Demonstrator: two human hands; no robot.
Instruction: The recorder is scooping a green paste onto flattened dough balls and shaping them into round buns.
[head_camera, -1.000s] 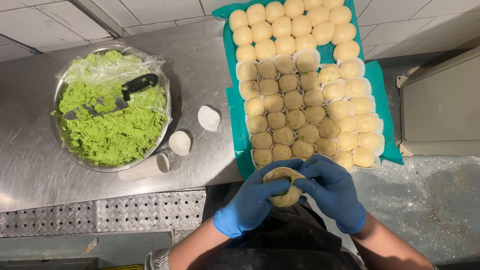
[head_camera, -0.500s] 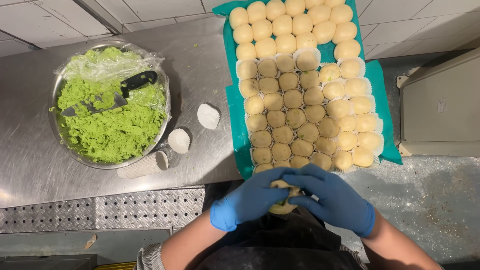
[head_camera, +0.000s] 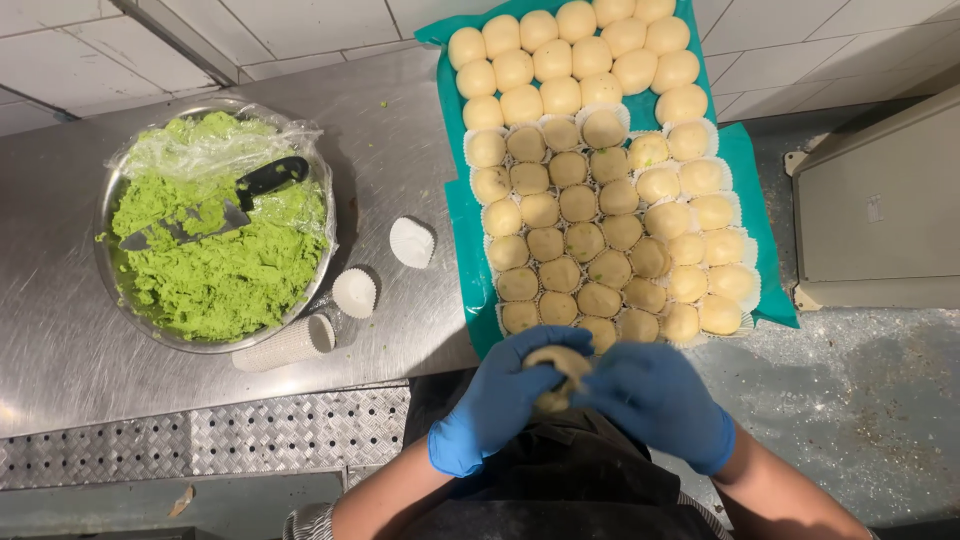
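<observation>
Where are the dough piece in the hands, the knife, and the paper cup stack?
Dough piece (head_camera: 556, 377), head view: its top between the gloves.
Knife (head_camera: 270, 177), head view: black handle.
Paper cup stack (head_camera: 285, 345), head view: middle of its side.

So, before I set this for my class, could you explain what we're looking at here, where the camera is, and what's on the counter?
The camera sits on a person's head, looking down. Both hands wear blue gloves: the left hand and right hand together cup a pale round dough ball. On the steel counter lie a teal tray of similar dough balls, many in white paper cups, a metal bowl of green paste with a black-handled scraper in it, and spare white paper cups.
</observation>
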